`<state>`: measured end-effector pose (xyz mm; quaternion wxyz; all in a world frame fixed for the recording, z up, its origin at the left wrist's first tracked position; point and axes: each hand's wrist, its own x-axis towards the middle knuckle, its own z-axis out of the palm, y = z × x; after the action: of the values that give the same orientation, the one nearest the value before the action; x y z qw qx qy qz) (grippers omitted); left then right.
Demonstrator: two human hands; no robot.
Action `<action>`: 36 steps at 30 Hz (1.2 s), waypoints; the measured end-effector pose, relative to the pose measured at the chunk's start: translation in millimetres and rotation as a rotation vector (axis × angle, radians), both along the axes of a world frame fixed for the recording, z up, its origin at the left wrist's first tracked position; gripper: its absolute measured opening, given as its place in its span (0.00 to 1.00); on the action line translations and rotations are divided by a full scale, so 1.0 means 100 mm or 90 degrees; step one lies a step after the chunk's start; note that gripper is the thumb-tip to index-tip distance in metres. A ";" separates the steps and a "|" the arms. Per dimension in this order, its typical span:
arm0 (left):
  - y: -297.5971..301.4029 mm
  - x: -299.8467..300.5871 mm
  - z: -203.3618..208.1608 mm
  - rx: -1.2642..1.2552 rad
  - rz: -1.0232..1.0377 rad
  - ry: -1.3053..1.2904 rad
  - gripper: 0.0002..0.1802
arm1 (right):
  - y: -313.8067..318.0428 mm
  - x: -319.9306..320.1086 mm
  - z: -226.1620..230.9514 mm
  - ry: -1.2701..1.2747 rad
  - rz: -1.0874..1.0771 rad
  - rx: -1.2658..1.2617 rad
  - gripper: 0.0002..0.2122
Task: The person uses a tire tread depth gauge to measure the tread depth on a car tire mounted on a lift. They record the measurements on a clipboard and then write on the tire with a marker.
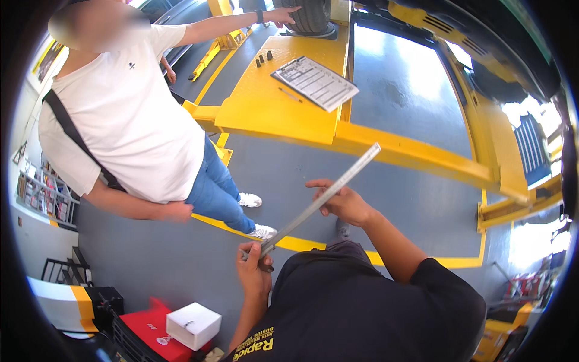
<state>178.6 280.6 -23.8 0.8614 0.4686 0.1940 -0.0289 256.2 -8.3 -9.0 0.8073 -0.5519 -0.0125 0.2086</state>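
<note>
A long flat steel ruler point(319, 200) runs diagonally from lower left to upper right in front of my chest. My left hand point(254, 265) grips its lower end with closed fingers. My right hand point(342, 200) holds it near the middle, fingers curled over the strip. Its free upper end point(375, 148) points toward the yellow car lift platform point(265, 99).
A person in a white shirt and jeans point(129, 114) stands at left, one hand on a tyre point(309, 15). A clipboard with a form point(315, 81) and small dark nuts point(263, 59) lie on the yellow platform. A white box point(193, 324) sits on a red case at lower left.
</note>
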 end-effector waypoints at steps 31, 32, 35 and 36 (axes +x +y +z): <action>-2.93 4.76 0.79 -0.132 -0.092 -0.101 0.24 | -1.67 6.29 1.01 -0.102 -0.195 -0.106 0.14; -2.94 4.81 0.79 -0.138 -0.100 -0.101 0.24 | -1.69 6.33 1.02 -0.100 -0.210 -0.113 0.14; -2.96 4.90 0.78 -0.153 -0.112 -0.094 0.24 | -1.72 6.37 1.03 -0.123 -0.210 -0.142 0.14; -2.97 4.92 0.78 -0.156 -0.113 -0.090 0.24 | -1.73 6.37 1.04 -0.127 -0.205 -0.141 0.14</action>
<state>670.3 -16.2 54.1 0.9176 0.3764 0.0857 -0.0950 892.7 -181.6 94.9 0.7593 -0.6501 0.0191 0.0219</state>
